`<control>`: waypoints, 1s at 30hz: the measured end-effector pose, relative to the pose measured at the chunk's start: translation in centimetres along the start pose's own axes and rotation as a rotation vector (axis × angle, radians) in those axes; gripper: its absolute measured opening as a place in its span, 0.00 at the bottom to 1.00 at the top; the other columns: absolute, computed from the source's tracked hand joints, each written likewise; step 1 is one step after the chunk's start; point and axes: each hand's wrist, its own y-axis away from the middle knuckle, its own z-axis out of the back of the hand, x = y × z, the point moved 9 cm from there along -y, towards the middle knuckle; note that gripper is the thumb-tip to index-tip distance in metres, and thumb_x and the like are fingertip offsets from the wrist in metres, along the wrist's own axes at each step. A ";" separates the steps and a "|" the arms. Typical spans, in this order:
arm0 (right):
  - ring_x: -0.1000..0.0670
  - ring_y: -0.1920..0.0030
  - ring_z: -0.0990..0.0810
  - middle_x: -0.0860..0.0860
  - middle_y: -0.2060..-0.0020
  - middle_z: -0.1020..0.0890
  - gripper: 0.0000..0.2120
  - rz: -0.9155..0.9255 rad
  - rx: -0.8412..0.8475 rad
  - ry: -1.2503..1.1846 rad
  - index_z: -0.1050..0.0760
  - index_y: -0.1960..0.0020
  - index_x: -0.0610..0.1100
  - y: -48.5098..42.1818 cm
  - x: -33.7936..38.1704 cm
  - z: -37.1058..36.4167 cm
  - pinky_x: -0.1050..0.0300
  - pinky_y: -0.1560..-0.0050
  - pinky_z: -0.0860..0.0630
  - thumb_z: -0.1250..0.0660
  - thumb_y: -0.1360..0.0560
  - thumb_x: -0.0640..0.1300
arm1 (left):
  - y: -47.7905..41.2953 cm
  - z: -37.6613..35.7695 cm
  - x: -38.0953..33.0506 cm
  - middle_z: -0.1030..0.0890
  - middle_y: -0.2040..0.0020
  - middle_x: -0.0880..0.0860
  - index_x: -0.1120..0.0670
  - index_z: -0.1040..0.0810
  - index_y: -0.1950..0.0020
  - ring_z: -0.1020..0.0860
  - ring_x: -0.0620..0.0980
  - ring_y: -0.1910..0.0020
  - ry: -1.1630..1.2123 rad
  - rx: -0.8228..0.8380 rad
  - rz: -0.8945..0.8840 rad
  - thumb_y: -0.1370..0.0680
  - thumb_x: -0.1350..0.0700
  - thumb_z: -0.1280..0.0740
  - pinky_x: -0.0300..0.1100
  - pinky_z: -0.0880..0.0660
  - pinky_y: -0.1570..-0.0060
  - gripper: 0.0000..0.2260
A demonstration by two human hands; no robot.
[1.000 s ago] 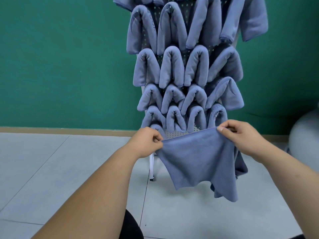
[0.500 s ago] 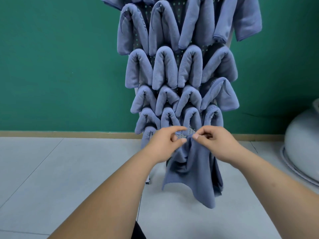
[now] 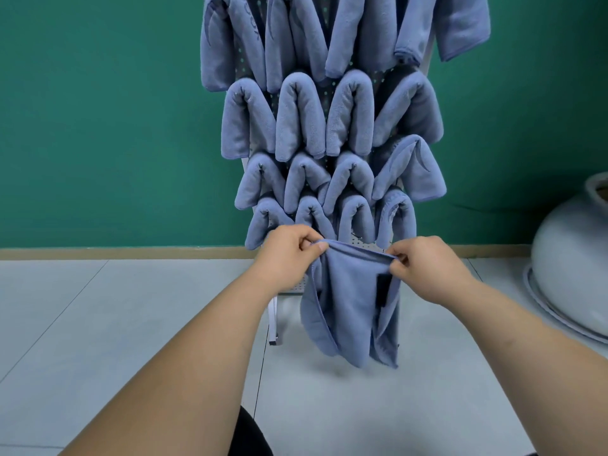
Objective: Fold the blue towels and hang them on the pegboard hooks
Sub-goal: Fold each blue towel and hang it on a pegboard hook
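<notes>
Left fingers (image 3: 318, 247): thumb and forefinger pinch the left end of the towel's (image 3: 348, 301) top edge; my other fingers are curled in.
Right fingers (image 3: 400, 259): curled tight, pinching the right end of the same edge.
Left hand (image 3: 289, 250): raised in front of me, back of the hand toward the camera.
Right hand (image 3: 424, 266): level with the left and near it, the cloth stretched between them.
Towel: blue, its top edge pulled nearly straight between my hands. The rest hangs down in loose doubled folds, clear of the floor (image 3: 98, 324).
Tag (image 3: 382, 291): dark strip showing on the towel's right side, just under my right hand.
Towel position: in front of the pegboard's (image 3: 357, 240) bare lower part, just below the bottom row of hung towels (image 3: 348, 113). I cannot tell whether it touches the board.
Hung towels: blue, draped over hooks (image 3: 260, 165) in rows of four, covering most of the board.
Pegboard: white perforated panel on a white leg (image 3: 273, 320), standing on the floor against the green wall (image 3: 98, 126).
Surroundings: grey tiled floor, tan skirting (image 3: 131, 253), pale round tub (image 3: 572, 258) at the right edge.
</notes>
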 end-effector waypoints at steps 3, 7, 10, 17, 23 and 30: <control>0.44 0.62 0.23 0.52 0.70 0.20 0.10 -0.058 -0.005 -0.006 0.17 0.59 0.52 0.0 -2.0 0.8 0.50 0.63 0.23 0.34 0.27 0.41 | -0.4 2.5 2.1 0.21 0.68 0.44 0.48 0.17 0.55 0.25 0.42 0.70 -0.042 -0.114 0.074 0.20 0.51 0.26 0.43 0.25 0.62 0.05; 0.45 0.61 0.22 0.54 0.70 0.20 0.14 -0.147 0.006 -0.024 0.20 0.60 0.58 0.2 -4.1 1.0 0.53 0.66 0.29 0.35 0.26 0.39 | -0.2 4.5 5.1 0.18 0.67 0.46 0.48 0.16 0.55 0.18 0.50 0.63 -0.081 -0.200 0.179 0.20 0.49 0.26 0.48 0.19 0.55 0.05; 0.52 0.58 0.19 0.60 0.64 0.16 0.15 -0.113 0.024 -0.129 0.18 0.56 0.60 0.1 -3.3 0.5 0.56 0.61 0.26 0.34 0.24 0.39 | -0.1 3.6 5.4 0.20 0.68 0.47 0.47 0.16 0.52 0.19 0.52 0.65 -0.053 -0.158 0.192 0.21 0.50 0.26 0.53 0.17 0.55 0.02; 0.57 0.55 0.16 0.60 0.59 0.14 0.08 0.083 0.017 -0.401 0.17 0.50 0.55 0.1 3.6 0.3 0.57 0.51 0.21 0.30 0.22 0.42 | 0.9 -3.8 -0.4 0.20 0.64 0.53 0.46 0.19 0.35 0.23 0.48 0.66 0.062 0.192 -0.010 0.20 0.53 0.26 0.48 0.21 0.58 0.14; 0.53 0.61 0.17 0.57 0.63 0.14 0.05 0.115 0.036 -0.414 0.20 0.52 0.54 0.2 4.5 -0.4 0.60 0.55 0.23 0.25 0.22 0.46 | 0.9 -5.6 -0.9 0.23 0.66 0.51 0.53 0.16 0.52 0.27 0.49 0.68 0.027 0.223 0.026 0.20 0.53 0.26 0.53 0.22 0.60 0.05; 0.53 0.61 0.18 0.56 0.65 0.15 0.02 -0.019 0.081 -0.253 0.16 0.54 0.53 -0.1 -0.2 -0.3 0.54 0.54 0.19 0.24 0.23 0.48 | 0.5 -1.5 1.5 0.23 0.67 0.48 0.52 0.15 0.53 0.28 0.47 0.68 0.012 0.043 0.148 0.20 0.53 0.26 0.41 0.28 0.62 0.04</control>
